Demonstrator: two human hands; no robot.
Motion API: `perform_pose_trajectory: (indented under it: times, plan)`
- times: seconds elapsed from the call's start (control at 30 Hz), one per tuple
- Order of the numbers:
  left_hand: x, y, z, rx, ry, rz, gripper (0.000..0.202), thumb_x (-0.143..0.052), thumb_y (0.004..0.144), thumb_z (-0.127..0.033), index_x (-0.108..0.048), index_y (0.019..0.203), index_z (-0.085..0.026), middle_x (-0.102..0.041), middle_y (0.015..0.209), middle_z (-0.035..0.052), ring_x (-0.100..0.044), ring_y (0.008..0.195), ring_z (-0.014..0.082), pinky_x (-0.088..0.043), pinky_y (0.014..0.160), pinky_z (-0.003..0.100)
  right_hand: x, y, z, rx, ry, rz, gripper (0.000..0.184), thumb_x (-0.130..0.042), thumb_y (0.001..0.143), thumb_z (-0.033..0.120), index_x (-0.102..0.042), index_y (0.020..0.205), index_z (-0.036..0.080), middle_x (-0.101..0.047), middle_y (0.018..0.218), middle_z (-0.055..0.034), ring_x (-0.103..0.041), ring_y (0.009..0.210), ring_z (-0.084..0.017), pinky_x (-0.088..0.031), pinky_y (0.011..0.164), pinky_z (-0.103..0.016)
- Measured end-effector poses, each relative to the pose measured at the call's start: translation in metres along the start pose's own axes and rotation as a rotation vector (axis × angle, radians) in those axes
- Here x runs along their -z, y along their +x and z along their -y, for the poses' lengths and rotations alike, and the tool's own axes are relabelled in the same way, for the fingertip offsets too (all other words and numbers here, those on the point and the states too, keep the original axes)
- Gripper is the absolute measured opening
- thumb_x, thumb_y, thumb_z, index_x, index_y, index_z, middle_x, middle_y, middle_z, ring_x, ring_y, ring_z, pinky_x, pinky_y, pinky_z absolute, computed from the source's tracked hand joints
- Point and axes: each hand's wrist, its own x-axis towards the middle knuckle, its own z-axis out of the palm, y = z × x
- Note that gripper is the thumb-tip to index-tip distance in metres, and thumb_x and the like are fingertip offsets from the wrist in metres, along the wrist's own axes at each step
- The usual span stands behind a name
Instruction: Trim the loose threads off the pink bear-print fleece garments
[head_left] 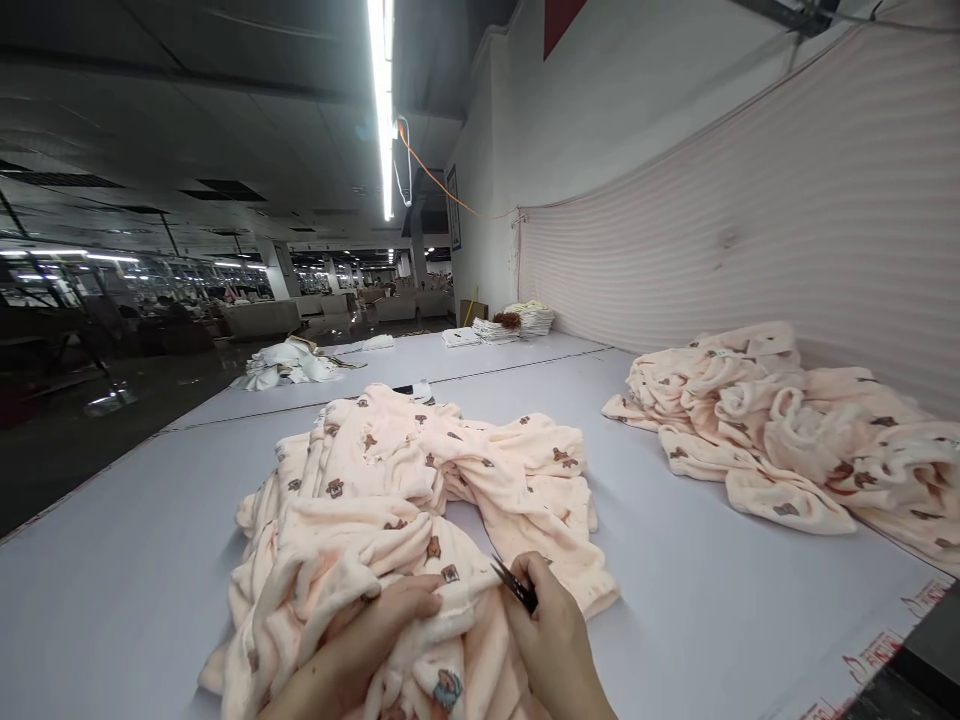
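Observation:
In front of me lies a heap of pale peach fleece garments printed with small bears. My left hand has its fingers closed on a folded edge of the top garment, partly buried in the cloth. Dark thread snips are gripped in my right hand, their pointed blades directed up and left beside that edge. Whether the blades touch the cloth I cannot tell.
Another pile of peach fleece garments lies at the right, near a striped cloth sheet. White cloth sits at the table's far left edge. Folded white stacks stand at the back.

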Motion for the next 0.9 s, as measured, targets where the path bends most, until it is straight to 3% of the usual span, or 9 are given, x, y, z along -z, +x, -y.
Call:
perform_pose_trajectory:
  times: [0.07,0.2,0.3,0.5,0.6,0.67,0.7,0.77,0.9]
  plan:
    - [0.001,0.0,0.001,0.006,-0.122,0.055,0.015,-0.057,0.075,-0.024,-0.069,0.076,-0.016,-0.067,0.07,0.0017,-0.059,0.072,0.0188,-0.045,0.066,0.026,0.001,-0.005,0.0,0.047,0.059,0.092,0.002,-0.058,0.08,0.027,-0.06,0.079,0.026,-0.063,0.073,0.0015,-0.06,0.068,-0.018,-0.044,0.061,-0.024]
    - [-0.001,-0.001,0.003,0.027,-0.209,0.09,0.016,-0.056,0.077,-0.024,-0.068,0.08,-0.014,-0.066,0.07,0.0031,-0.058,0.067,0.0166,-0.045,0.065,0.025,0.004,-0.015,0.002,0.198,0.099,0.126,0.023,-0.059,0.084,0.038,-0.067,0.104,0.031,-0.067,0.088,-0.0017,-0.064,0.079,-0.019,-0.047,0.069,-0.024]
    - [-0.003,-0.002,0.002,0.033,-0.202,0.059,0.016,-0.056,0.077,-0.023,-0.069,0.081,-0.014,-0.065,0.068,0.0023,-0.058,0.067,0.0164,-0.046,0.064,0.024,0.001,-0.016,0.006,0.166,0.143,0.109,0.018,-0.054,0.089,0.034,-0.069,0.098,0.031,-0.069,0.089,-0.0007,-0.065,0.085,-0.018,-0.047,0.073,-0.023]
    - [-0.008,-0.001,0.003,0.0,-0.145,0.051,0.012,-0.06,0.076,-0.019,-0.07,0.078,-0.013,-0.067,0.072,0.0023,-0.061,0.073,0.016,-0.048,0.067,0.022,-0.002,-0.015,0.009,0.172,0.178,0.093,0.017,-0.058,0.086,0.033,-0.069,0.097,0.029,-0.069,0.089,-0.0006,-0.065,0.083,-0.017,-0.046,0.072,-0.022]
    - [-0.001,-0.001,-0.007,-0.084,-0.137,-0.082,0.02,-0.069,0.073,-0.03,-0.068,0.088,-0.018,-0.064,0.063,-0.0017,-0.059,0.056,0.0144,-0.046,0.055,0.023,0.008,-0.015,-0.002,0.039,0.162,0.054,0.021,-0.05,0.089,0.039,-0.067,0.087,0.027,-0.067,0.084,-0.0004,-0.062,0.081,-0.018,-0.043,0.071,-0.024]
    - [0.007,0.0,-0.017,-0.262,-0.177,-0.199,0.038,-0.063,0.077,-0.04,-0.063,0.109,-0.021,-0.068,0.072,0.0004,-0.062,0.059,0.0179,-0.049,0.059,0.028,0.014,-0.014,-0.018,-0.136,0.133,0.019,0.022,-0.053,0.086,0.044,-0.061,0.079,0.025,-0.063,0.078,0.0009,-0.058,0.075,-0.019,-0.04,0.067,-0.025]
    - [0.009,0.001,-0.02,-0.357,-0.126,-0.229,0.043,-0.057,0.08,-0.043,-0.059,0.117,-0.021,-0.07,0.082,0.0026,-0.065,0.069,0.0208,-0.05,0.065,0.031,0.015,-0.014,-0.027,-0.229,0.139,0.006,0.023,-0.056,0.083,0.046,-0.057,0.074,0.025,-0.061,0.074,0.0016,-0.055,0.072,-0.019,-0.039,0.064,-0.025]
    - [0.008,0.005,-0.019,-0.472,0.147,-0.205,0.041,-0.053,0.082,-0.044,-0.061,0.115,-0.022,-0.07,0.093,0.0057,-0.065,0.087,0.026,-0.049,0.077,0.035,0.013,-0.013,-0.043,-0.364,0.206,0.01,0.028,-0.06,0.077,0.045,-0.049,0.064,0.023,-0.056,0.064,0.0029,-0.051,0.064,-0.018,-0.036,0.06,-0.025]
    - [-0.02,0.02,0.014,-0.458,0.843,-0.057,0.029,-0.073,0.064,-0.038,-0.073,0.091,-0.027,-0.069,0.074,0.0038,-0.061,0.075,0.0293,-0.042,0.071,0.037,-0.003,-0.011,-0.055,-0.359,0.356,0.072,0.018,-0.054,0.076,0.035,-0.049,0.064,0.022,-0.059,0.061,0.0025,-0.052,0.06,-0.016,-0.039,0.058,-0.024]
